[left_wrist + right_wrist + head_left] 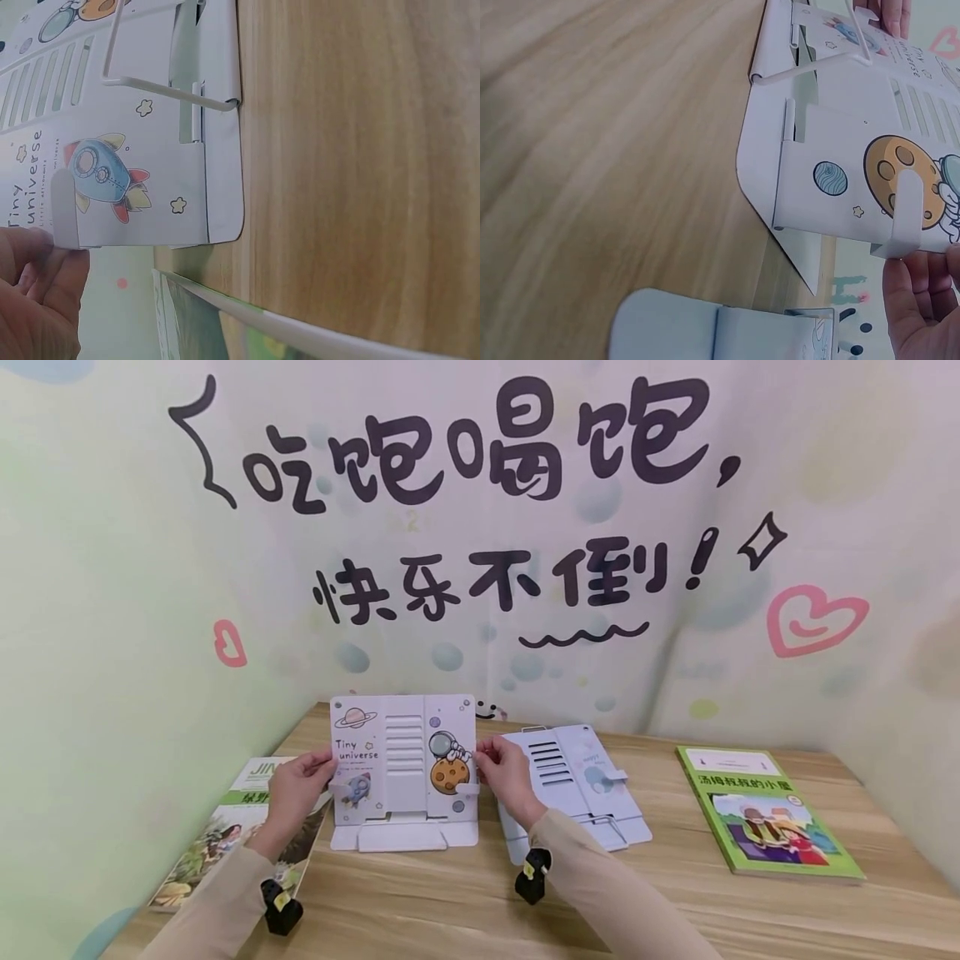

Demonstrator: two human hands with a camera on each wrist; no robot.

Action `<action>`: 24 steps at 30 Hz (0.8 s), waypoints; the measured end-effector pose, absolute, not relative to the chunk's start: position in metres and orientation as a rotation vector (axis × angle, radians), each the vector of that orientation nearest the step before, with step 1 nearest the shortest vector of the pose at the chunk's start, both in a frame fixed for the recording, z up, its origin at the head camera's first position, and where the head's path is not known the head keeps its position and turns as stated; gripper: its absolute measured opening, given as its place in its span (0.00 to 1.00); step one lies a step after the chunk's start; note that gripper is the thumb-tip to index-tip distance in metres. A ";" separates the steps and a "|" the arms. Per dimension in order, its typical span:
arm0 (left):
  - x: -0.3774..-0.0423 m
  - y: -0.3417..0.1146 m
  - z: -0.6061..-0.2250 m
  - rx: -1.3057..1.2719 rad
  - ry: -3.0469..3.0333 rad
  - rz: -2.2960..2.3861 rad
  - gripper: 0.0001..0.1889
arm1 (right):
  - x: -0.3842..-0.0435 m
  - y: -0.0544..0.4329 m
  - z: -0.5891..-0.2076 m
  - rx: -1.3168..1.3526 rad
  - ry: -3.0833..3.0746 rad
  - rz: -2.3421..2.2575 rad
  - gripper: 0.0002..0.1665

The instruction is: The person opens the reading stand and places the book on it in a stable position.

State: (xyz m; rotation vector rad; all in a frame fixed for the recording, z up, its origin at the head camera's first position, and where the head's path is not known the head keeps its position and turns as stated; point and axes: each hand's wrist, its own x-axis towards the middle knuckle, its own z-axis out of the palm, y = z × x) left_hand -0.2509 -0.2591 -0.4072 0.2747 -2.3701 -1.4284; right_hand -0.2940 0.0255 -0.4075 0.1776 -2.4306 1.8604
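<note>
A white metal book stand (405,752) printed "Tiny universe" stands upright on the table, with a planet, a rocket and an astronaut on its panels. My left hand (300,781) pinches its left edge by the page clip (64,210) near the rocket. On the opposite side, my right hand (510,772) grips the right edge, close to the other clip (904,214) over the orange moon. The wire bar (169,91) juts out at the stand's foot. Both hands' far fingers are partly hidden behind the panel.
A second white book stand (558,789) leans back just right of the first, partly behind my right hand. To the left, a book (225,847) lies beneath my left forearm. A green book (772,818) lies at the right. A printed cloth wall (480,668) closes off the back.
</note>
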 end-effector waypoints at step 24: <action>-0.228 -0.292 -0.397 0.239 -2.528 -1.212 0.20 | -0.289 0.007 -0.399 0.199 -2.257 1.780 0.09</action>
